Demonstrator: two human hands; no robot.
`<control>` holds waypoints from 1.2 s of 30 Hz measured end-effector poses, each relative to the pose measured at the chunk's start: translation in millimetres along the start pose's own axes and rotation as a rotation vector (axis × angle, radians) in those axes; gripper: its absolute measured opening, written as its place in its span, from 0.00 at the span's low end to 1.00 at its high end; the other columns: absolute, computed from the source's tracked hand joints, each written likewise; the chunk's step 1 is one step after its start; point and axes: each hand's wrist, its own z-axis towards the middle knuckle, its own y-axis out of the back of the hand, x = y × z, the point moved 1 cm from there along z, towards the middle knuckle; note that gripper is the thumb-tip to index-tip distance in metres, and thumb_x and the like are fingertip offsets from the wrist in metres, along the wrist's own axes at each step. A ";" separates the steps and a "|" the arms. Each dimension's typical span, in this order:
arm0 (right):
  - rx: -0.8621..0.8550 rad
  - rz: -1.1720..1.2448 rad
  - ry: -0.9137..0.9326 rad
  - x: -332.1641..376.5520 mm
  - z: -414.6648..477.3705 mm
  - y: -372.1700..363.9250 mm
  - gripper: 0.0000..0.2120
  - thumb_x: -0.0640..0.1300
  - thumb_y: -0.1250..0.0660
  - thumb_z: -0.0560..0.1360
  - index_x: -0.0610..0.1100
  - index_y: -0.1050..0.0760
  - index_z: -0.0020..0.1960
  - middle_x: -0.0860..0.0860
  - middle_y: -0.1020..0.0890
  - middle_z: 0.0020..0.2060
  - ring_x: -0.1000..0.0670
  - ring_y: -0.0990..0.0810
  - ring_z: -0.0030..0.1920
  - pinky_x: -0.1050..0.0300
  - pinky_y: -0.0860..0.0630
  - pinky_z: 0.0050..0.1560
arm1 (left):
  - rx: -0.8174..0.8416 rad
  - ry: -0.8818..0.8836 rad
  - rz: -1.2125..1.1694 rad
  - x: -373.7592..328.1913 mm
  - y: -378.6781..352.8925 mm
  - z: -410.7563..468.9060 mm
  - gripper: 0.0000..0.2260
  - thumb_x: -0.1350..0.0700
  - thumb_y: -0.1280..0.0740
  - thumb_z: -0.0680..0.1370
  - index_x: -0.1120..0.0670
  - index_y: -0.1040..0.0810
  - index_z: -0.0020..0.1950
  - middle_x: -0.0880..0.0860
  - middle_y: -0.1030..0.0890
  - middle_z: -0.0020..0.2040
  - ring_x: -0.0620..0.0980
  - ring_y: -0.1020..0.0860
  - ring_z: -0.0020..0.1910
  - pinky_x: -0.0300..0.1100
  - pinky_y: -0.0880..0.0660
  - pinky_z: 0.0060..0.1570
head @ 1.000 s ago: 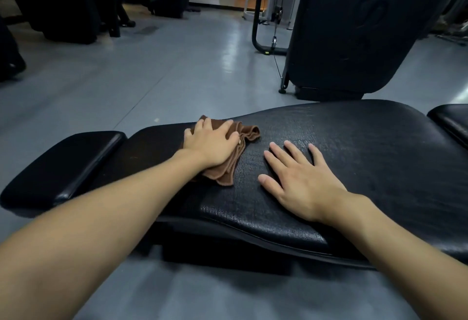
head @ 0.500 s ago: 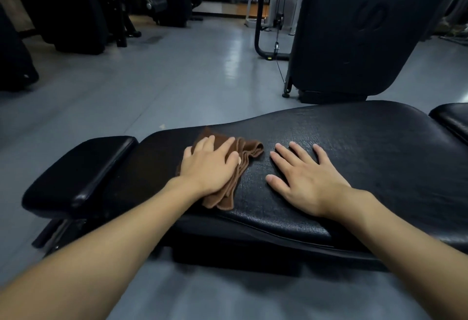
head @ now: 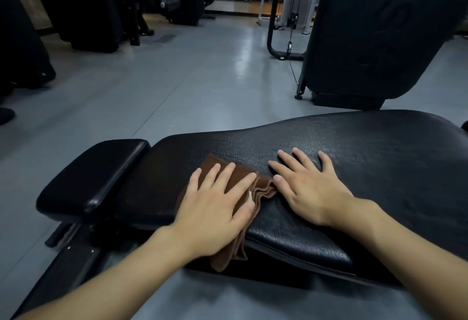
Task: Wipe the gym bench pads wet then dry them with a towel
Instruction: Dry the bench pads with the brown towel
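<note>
A long black textured bench pad (head: 379,167) runs across the view. A smaller black pad (head: 93,180) adjoins it on the left. A folded brown towel (head: 263,189) lies on the long pad near its front edge, one end hanging over the edge. My left hand (head: 215,208) presses flat on the towel with fingers spread. Just to the right, my right hand (head: 311,190) rests flat on the bare pad, its thumb close to the towel's folds.
Grey gym floor (head: 190,79) stretches beyond the bench. A large black machine shroud (head: 374,35) stands behind at the right, with a cable frame (head: 278,48) beside it. Dark machines (head: 88,8) line the far left. The bench's metal base (head: 71,256) shows at lower left.
My left hand has dragged the towel toward me, from the pad's far side to its front edge, where the towel now hangs over. My right hand stayed flat on the pad.
</note>
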 end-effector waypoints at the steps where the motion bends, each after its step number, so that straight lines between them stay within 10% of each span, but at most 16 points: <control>1: -0.002 -0.001 0.001 -0.4 -0.1 -1.5 0.33 0.64 0.71 0.77 0.57 0.55 0.80 0.55 0.55 0.81 0.49 0.60 0.80 0.32 0.61 0.75 | -0.001 0.012 -0.015 4.1 -1.4 10.7 0.27 0.35 0.60 0.77 0.34 0.54 0.77 0.49 0.47 0.81 0.53 0.49 0.79 0.59 0.53 0.75; 13: 0.024 -0.051 -0.016 2.3 3.2 -2.5 0.42 0.68 0.77 0.67 0.58 0.59 0.79 0.55 0.57 0.80 0.49 0.61 0.80 0.33 0.60 0.75 | 0.059 0.233 -0.103 47.5 -14.5 160.6 0.24 0.37 0.57 0.77 0.34 0.43 0.74 0.52 0.37 0.76 0.59 0.40 0.75 0.66 0.48 0.69; 36: 0.000 -0.012 0.032 28.2 27.3 -3.8 0.25 0.57 0.60 0.83 0.56 0.52 0.80 0.53 0.52 0.81 0.49 0.57 0.80 0.34 0.59 0.75 | 0.067 0.102 0.000 34.9 -1.5 -15.0 0.29 0.35 0.63 0.76 0.35 0.58 0.77 0.50 0.50 0.81 0.53 0.53 0.79 0.61 0.52 0.74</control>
